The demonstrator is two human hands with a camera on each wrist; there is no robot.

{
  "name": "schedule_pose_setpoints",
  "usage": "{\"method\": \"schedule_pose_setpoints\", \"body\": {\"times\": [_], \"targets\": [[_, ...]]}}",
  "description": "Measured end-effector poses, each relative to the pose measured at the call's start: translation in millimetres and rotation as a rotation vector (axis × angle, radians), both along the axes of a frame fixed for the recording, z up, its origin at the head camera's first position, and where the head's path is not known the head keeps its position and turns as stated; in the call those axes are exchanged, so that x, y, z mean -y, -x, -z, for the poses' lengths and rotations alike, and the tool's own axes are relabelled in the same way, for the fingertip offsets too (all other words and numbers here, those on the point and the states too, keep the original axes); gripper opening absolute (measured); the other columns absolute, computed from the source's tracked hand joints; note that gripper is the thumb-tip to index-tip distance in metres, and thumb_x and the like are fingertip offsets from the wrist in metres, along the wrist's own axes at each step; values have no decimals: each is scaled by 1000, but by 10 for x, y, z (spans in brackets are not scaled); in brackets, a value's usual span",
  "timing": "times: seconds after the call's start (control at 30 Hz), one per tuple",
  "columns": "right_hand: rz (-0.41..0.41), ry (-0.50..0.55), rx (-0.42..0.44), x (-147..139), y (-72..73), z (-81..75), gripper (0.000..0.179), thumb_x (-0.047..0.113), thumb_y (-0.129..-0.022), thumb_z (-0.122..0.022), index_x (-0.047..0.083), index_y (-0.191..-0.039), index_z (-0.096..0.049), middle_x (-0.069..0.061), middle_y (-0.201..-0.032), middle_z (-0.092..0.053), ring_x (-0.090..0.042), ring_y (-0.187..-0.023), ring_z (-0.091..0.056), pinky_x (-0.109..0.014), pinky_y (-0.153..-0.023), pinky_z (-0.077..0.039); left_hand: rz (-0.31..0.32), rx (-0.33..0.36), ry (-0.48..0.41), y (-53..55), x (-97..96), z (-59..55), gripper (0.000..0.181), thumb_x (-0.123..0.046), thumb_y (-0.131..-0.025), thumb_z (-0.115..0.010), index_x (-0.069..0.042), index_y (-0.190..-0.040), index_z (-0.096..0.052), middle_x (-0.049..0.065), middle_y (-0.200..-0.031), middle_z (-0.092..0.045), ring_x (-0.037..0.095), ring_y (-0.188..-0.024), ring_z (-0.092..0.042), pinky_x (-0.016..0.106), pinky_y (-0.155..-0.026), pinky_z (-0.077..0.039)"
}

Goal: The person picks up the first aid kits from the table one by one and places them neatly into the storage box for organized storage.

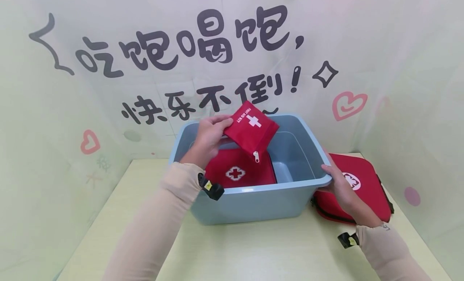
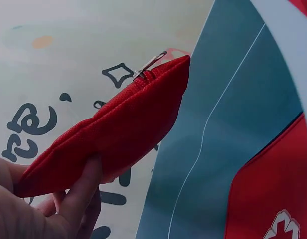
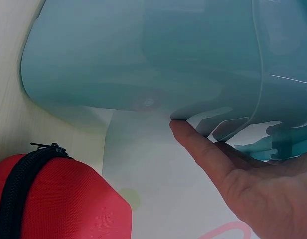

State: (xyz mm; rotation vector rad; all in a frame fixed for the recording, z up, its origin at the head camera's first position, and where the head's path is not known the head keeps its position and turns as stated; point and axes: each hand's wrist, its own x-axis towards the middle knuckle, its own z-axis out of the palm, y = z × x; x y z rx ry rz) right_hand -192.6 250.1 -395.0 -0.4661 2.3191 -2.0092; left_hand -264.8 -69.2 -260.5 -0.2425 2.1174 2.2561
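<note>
Up over the light-blue plastic bin (image 1: 250, 206), my left hand (image 1: 210, 138) pinches a small red first aid pouch (image 1: 248, 130) by one corner. White lettering and a cross mark its face, and a zipper pull hangs from its lower corner. The left wrist view shows the pouch (image 2: 118, 129) edge-on, thumb and fingers on opposite sides. At the bin's right end, my right hand (image 1: 342, 190) holds the rim. Inside the bin lies a larger red case (image 1: 253, 168) with a cross emblem, its left part hidden behind my left arm.
A red zippered case (image 1: 369, 192) with a white round emblem lies on the table right of the bin, partly behind my right hand. The pale table (image 1: 261, 248) meets a wall sheet (image 1: 152, 87) printed with black characters and hearts.
</note>
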Motion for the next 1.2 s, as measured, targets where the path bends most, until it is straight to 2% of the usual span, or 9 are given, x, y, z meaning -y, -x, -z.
{"method": "schedule_pose_setpoints", "body": {"times": [0.23,0.4,0.57,0.7,0.87,1.2], "targets": [[8,-5,6,14,-2,-3,68,29,-105,-38,35,-160,1,-14,-163,-9,-44,-138,-23,-65,-97,-40,80,30,3,-28,-134,70,44,-27,-93,-71,-12,-133,-60,8,-127,-61,25,-105,-67,40,-86,-57],[10,-13,5,13,-1,-2,67,30,-105,-37,35,-160,0,-14,-163,-9,-44,-138,-24,-64,-97,-41,120,49,-24,-46,-193,116,44,-26,-93,-71,-11,-134,-60,7,-126,-61,23,-106,-67,40,-89,-56],[7,-17,5,13,-3,2,66,31,-105,-36,35,-160,0,-15,-163,-10,-44,-138,-25,-63,-96,-41,239,47,-89,-50,-199,124,42,-25,-96,-67,-6,-133,-59,14,-126,-61,29,-114,-64,45,-92,-55],[2,-11,-3,15,-4,-1,65,30,-105,-36,35,-160,-1,-15,-162,-12,-43,-137,-25,-64,-96,-41,303,3,-134,-43,-158,91,38,-22,-98,-65,-3,-131,-58,18,-121,-60,32,-114,-63,51,-94,-52],[4,0,-4,19,-1,-12,67,27,-105,-37,35,-160,-2,-15,-161,-12,-43,-137,-25,-65,-95,-41,296,-34,-134,-53,-20,46,40,-22,-98,-64,-2,-132,-57,15,-115,-61,30,-108,-65,52,-99,-49],[6,-7,-6,3,-3,3,66,28,-105,-37,36,-160,-2,-16,-161,-14,-42,-136,-26,-62,-95,-42,220,-48,-139,-84,354,-9,33,-22,-99,-62,-6,-128,-58,9,-112,-63,27,-107,-65,49,-100,-49]]}}
